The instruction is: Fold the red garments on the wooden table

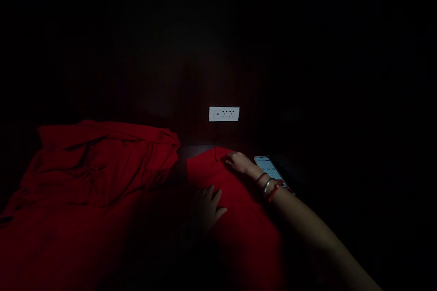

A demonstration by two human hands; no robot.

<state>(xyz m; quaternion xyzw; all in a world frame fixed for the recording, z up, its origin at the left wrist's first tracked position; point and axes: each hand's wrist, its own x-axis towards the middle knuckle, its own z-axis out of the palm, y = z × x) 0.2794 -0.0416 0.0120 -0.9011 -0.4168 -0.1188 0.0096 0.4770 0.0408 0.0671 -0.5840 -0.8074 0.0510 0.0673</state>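
Note:
A red cloth piece (239, 193) with a pointed far end and a short dark slit or line near it lies before me. My left hand (206, 206), mostly in shadow, rests flat on its left part with fingers spread. Near the far right edge of the same cloth is my right hand (241, 163), its fingers bent down and drawn together on the fabric. The fingertips are partly hidden, but they seem to pinch it. Several bracelets (269, 186) circle the right wrist. To the left, a larger red garment (112, 163) lies bunched, with folds and a gathered part.
Just beyond my right wrist lies a phone (269, 168) with a lit screen showing a timer. A white socket panel (224, 114) is on the dark wall behind. A strip of grey surface (196, 149) shows between the red cloths. Darkness hides the surroundings.

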